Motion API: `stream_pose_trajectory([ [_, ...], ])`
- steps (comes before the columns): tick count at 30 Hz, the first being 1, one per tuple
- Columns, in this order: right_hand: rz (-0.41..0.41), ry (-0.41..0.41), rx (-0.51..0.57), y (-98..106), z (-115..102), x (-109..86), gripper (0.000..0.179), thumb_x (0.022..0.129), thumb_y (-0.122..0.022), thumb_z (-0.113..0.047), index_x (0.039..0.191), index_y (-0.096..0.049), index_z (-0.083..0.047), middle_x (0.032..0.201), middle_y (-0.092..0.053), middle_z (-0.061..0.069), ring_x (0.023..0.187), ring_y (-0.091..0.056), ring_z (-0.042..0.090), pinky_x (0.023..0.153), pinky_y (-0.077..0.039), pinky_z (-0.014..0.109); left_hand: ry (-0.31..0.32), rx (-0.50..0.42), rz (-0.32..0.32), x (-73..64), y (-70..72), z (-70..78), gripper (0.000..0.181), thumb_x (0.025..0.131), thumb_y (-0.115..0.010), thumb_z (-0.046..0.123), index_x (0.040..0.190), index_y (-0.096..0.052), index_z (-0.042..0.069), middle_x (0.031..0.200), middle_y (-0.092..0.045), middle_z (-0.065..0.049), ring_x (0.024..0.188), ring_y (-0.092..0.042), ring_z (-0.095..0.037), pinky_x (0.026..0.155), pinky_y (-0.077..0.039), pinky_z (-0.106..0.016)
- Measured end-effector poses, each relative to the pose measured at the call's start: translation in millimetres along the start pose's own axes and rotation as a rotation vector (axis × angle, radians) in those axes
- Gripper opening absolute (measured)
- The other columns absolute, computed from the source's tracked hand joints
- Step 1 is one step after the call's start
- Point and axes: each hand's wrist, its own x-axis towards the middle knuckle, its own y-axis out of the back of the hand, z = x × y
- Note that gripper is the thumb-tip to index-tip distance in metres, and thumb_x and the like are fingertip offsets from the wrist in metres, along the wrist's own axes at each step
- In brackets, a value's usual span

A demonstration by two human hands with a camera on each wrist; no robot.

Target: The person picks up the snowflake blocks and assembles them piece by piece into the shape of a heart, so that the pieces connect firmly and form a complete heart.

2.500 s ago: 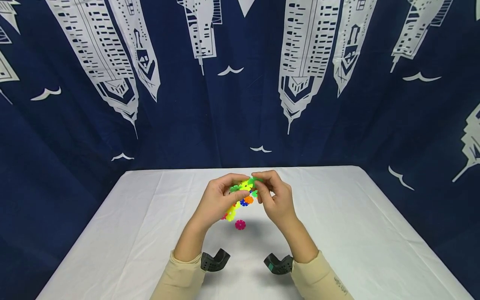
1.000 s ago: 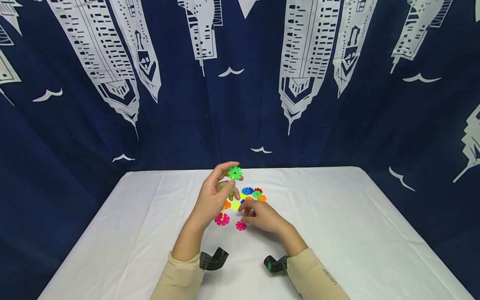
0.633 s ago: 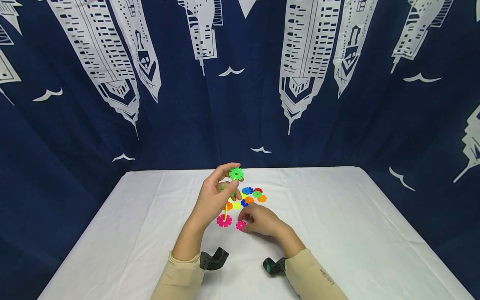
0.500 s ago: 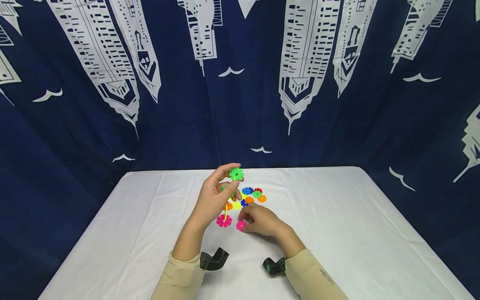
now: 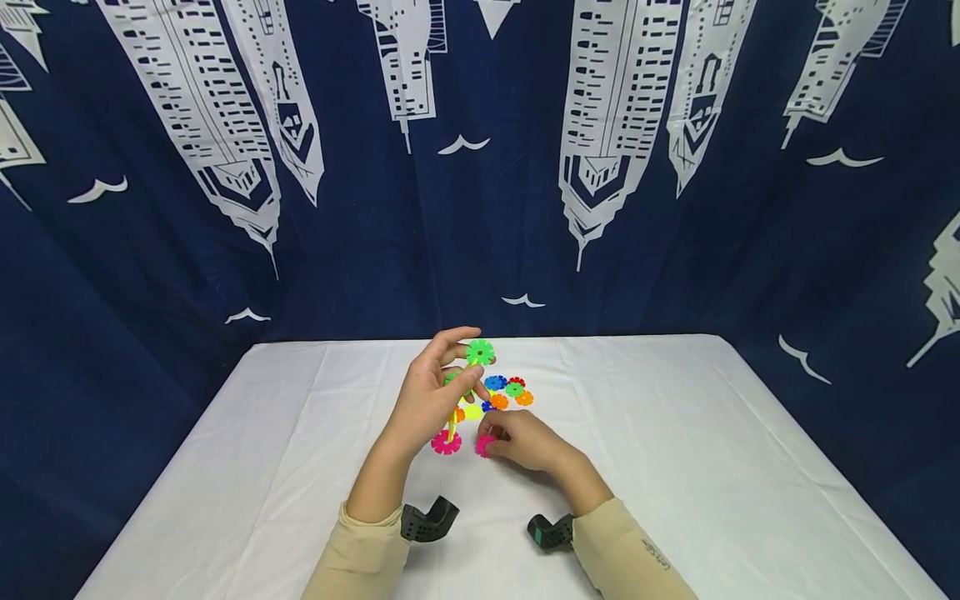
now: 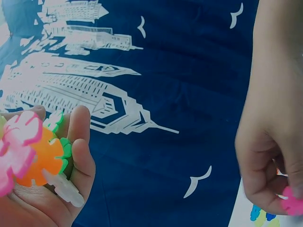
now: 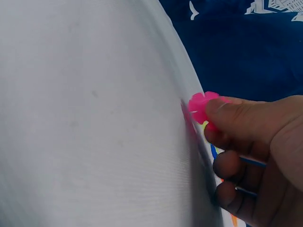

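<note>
My left hand (image 5: 422, 402) holds a chain of joined plastic snowflake discs over the table. A green disc (image 5: 480, 352) stands at its top end, yellow pieces run through the middle, and a pink disc (image 5: 446, 442) hangs at the lower end. In the left wrist view, an orange disc (image 6: 46, 163) shows behind the chain's pink one; part of the chain is hidden by the fingers. My right hand (image 5: 531, 442) pinches a separate pink snowflake disc (image 7: 199, 106) between thumb and fingers, close over the cloth, its other fingers curled below.
Several loose snowflake discs lie just beyond my hands, among them a blue one (image 5: 495, 382), a green one (image 5: 514, 389) and an orange one (image 5: 524, 398). White cloth covers the table (image 5: 675, 467). A dark blue printed curtain (image 5: 465, 233) hangs behind its far edge.
My right hand has come away from the chain, down to the loose pink disc, and taken hold of it. My left hand keeps the chain, now turned with its pink end down.
</note>
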Motion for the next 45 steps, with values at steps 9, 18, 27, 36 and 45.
stream_pose_trajectory([
  [9, 0.178, -0.019, 0.160, 24, -12, -4.2, 0.008, 0.096, -0.066, -0.016, 0.101, -0.061, -0.018, 0.076, -0.068, 0.006, 0.056, -0.053, 0.009, 0.056, -0.046, 0.023, -0.042, -0.023, -0.018, -0.2, -2.2, 1.3, 0.039, 0.095, -0.065, 0.004, 0.131, -0.055, 0.012, 0.114, -0.064, -0.018, 0.067, -0.070, -0.020, 0.070, -0.059, -0.035],
  [18, 0.475, 0.053, 0.333, 51, -30, -13.5, 0.016, 0.100, -0.061, -0.016, 0.117, -0.062, -0.013, 0.071, -0.063, 0.014, 0.049, -0.048, 0.013, 0.048, -0.043, 0.023, -0.011, 0.054, -0.013, 1.1, -6.0, 0.7, 0.039, 0.093, -0.068, 0.005, 0.130, -0.057, 0.013, 0.112, -0.064, -0.014, 0.069, -0.070, -0.021, 0.069, -0.058, -0.028],
  [27, 0.660, 0.154, 0.522, 69, -53, -26.6, 0.023, 0.096, -0.067, -0.010, 0.118, -0.063, -0.004, 0.072, -0.066, 0.013, 0.050, -0.056, 0.017, 0.051, -0.051, 0.026, 0.041, 0.128, -0.002, -0.1, -10.4, 1.0, 0.036, 0.092, -0.070, 0.007, 0.126, -0.062, 0.016, 0.118, -0.063, -0.010, 0.076, -0.072, -0.028, 0.071, -0.060, -0.029],
  [36, 0.680, 0.211, 0.578, 72, -61, -31.2, 0.025, 0.092, -0.069, -0.004, 0.116, -0.062, 0.001, 0.079, -0.069, 0.020, 0.051, -0.058, 0.017, 0.054, -0.054, 0.025, 0.023, 0.134, 0.007, 0.4, -12.3, -1.5, 0.026, 0.096, -0.066, 0.012, 0.122, -0.064, 0.015, 0.116, -0.063, -0.010, 0.073, -0.071, -0.030, 0.068, -0.059, -0.029],
  [45, 0.665, 0.255, 0.615, 71, -65, -32.1, 0.026, 0.090, -0.069, 0.001, 0.115, -0.063, 0.005, 0.078, -0.073, -0.006, 0.051, -0.059, 0.015, 0.054, -0.056, 0.024, 0.055, 0.182, 0.050, -0.5, -13.4, -3.2, 0.008, 0.099, -0.062, 0.017, 0.106, -0.066, 0.015, 0.092, -0.069, -0.008, 0.068, -0.067, -0.022, 0.058, -0.050, -0.026],
])
